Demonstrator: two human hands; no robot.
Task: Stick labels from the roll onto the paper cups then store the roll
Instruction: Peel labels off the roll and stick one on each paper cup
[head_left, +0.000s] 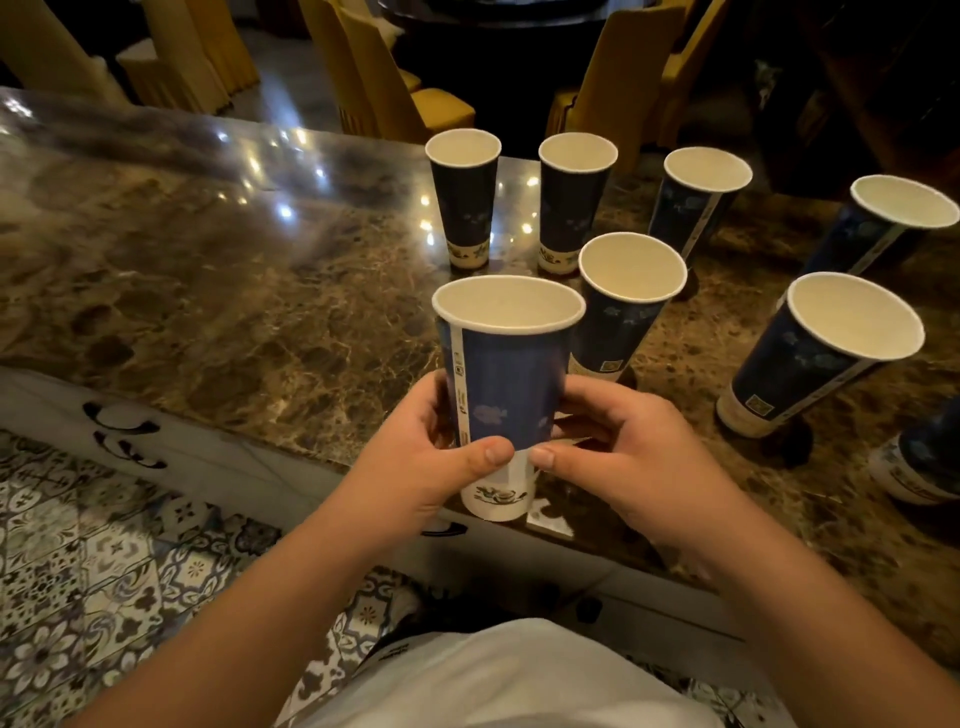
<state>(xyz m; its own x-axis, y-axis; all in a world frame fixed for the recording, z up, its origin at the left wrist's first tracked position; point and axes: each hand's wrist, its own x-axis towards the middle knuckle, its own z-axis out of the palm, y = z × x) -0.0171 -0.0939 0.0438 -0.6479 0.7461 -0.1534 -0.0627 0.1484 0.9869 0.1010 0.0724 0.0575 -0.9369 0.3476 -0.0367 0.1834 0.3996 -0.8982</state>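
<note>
I hold a tall dark blue paper cup (511, 384) upright above the near edge of the marble table (234, 291). My left hand (426, 457) grips its left side and my right hand (618, 452) grips its right side. Both thumbs press on a white label (521, 470) low on the cup's front. Several more blue cups stand behind and to the right, the closest one (623, 306) just behind the held cup. The label roll is not in view.
A cup (821, 353) stands at the right and another object (919, 462) is cut off by the right edge. Yellow covered chairs (384, 83) stand beyond the table. Patterned floor tiles (93, 571) lie at the lower left.
</note>
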